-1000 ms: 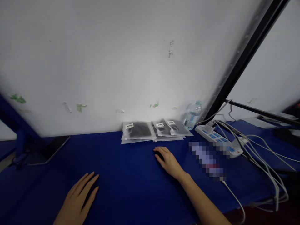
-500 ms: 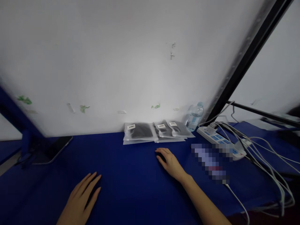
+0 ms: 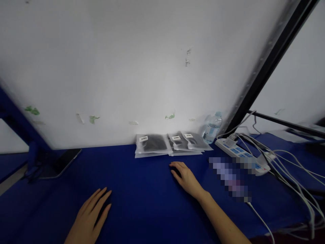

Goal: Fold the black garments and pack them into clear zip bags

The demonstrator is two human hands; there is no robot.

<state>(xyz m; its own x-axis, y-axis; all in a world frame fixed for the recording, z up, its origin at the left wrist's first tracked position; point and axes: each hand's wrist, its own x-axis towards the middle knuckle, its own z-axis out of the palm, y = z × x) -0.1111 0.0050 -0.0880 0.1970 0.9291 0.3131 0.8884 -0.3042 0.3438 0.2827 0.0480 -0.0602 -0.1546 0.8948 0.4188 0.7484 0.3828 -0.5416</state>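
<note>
My left hand lies on the blue tabletop at the lower left, fingers stretched out and holding nothing. Nearer the middle, my right hand rests on the same surface with its fingers extended and the thumb apart, also holding nothing. Just beyond its fingertips, frosted zip bags lie in two overlapping groups against the wall. The left bag contains something dark and flat and bears a barcode label. On the right, a smaller bag overlaps others, also labelled. Neither hand touches the bags.
A water bottle stands by the wall, right of the bags. A power strip with white cables lies at the right. Before it is a blurred-out device on a cable. A dark tablet or phone lies at the left by a blue post.
The view has shifted slightly, so everything appears a little further right and lower. Both hands stay resting in place on the table.
</note>
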